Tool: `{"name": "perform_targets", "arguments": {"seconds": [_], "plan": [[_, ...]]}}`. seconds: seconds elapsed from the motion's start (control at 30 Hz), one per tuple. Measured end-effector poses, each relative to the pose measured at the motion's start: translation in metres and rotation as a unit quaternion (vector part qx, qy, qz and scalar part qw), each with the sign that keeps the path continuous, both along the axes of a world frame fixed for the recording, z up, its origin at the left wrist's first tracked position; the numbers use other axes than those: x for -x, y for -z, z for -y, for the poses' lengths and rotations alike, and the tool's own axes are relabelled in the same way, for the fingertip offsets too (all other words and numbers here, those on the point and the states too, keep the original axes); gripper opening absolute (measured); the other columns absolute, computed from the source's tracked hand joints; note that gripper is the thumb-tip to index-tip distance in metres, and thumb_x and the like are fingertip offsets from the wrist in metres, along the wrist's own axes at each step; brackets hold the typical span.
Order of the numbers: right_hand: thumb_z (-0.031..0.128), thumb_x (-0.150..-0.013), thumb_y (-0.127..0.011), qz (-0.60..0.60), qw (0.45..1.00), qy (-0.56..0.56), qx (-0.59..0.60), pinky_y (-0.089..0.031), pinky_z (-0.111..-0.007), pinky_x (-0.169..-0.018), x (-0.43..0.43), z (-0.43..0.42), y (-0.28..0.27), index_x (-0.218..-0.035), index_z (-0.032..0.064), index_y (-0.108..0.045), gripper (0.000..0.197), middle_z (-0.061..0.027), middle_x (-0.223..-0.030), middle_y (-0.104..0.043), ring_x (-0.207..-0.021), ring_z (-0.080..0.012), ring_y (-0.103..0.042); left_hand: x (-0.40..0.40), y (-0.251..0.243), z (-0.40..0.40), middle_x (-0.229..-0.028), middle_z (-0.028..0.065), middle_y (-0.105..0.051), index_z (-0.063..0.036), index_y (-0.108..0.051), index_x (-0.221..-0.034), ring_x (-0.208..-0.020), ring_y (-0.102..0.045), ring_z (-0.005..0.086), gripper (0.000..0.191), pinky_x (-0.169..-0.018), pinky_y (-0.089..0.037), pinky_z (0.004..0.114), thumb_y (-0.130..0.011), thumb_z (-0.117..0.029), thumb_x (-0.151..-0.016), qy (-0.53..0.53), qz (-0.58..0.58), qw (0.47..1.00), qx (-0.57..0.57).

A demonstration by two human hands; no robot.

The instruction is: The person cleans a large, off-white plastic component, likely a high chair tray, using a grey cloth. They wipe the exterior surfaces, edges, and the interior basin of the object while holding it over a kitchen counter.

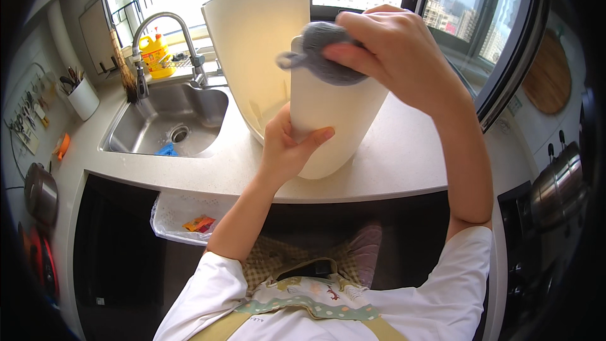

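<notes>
A large cream plastic bin [258, 23] with a deep cut-out in its wall stands on the pale countertop, tilted in view. My left hand [296, 144] grips the edge of its near wall, thumb on the outer face and the other fingers hidden inside. My right hand [383, 47] holds a grey scrubbing pad [326, 57] with a small hanging loop against the upper part of that same wall. The pad looks slightly blurred. The far lower side of the bin is hidden behind its near wall.
Left of the bin is a steel sink [142, 128] with a blue cloth [166, 149] and a curved faucet [165, 15]. A yellow detergent bottle [157, 57] stands behind. A lined waste bin [177, 232] hangs below the counter edge. An open window [468, 23] juts in at right.
</notes>
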State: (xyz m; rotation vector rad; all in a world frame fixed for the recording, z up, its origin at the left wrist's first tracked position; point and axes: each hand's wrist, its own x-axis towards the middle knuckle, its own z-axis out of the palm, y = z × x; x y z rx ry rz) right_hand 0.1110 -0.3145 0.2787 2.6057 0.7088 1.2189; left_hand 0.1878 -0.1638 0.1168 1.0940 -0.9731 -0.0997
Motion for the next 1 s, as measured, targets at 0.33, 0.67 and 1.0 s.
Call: {"name": "perform_targets", "arguments": {"seconds": [0.33,0.67,1.0], "plan": [[0.029,-0.079,-0.068,-0.05,0.991,-0.1,-0.073,-0.048,-0.03,-0.057,-0.003,0.0,-0.006,-0.089,0.0018,-0.064,0.029,-0.0097,-0.068,-0.061,-0.058,-0.0224,-0.06,-0.001,0.0,0.002,-0.099,0.0061,-0.063,0.0013,-0.057,-0.106,-0.09,-0.059,0.0123,0.031,-0.078,-0.048,0.026,-0.07,-0.001,-0.079,0.027,-0.015,1.0,-0.006],[0.022,-0.081,-0.067,-0.167,0.957,-0.144,-0.188,-0.04,-0.026,-0.048,-0.006,-0.005,-0.006,-0.078,0.0023,-0.064,0.02,-0.0071,-0.059,-0.056,-0.052,-0.0094,-0.055,0.002,0.001,0.003,-0.097,0.007,-0.064,0.0011,-0.057,-0.105,-0.09,-0.059,0.0126,0.03,-0.078,-0.047,0.027,-0.071,-0.002,-0.078,-0.006,0.0,1.0,-0.009],[0.023,-0.084,-0.064,-0.108,0.986,-0.059,-0.109,-0.048,-0.028,-0.053,-0.012,-0.021,-0.006,-0.083,0.0056,-0.067,0.018,-0.0083,-0.063,-0.062,-0.056,-0.0156,-0.062,0.004,0.002,0.003,-0.092,0.0062,-0.065,0.0005,-0.058,-0.1,-0.086,-0.059,0.0115,0.026,-0.076,-0.047,0.026,-0.071,-0.003,-0.078,-0.014,-0.011,1.0,0.001]]}}
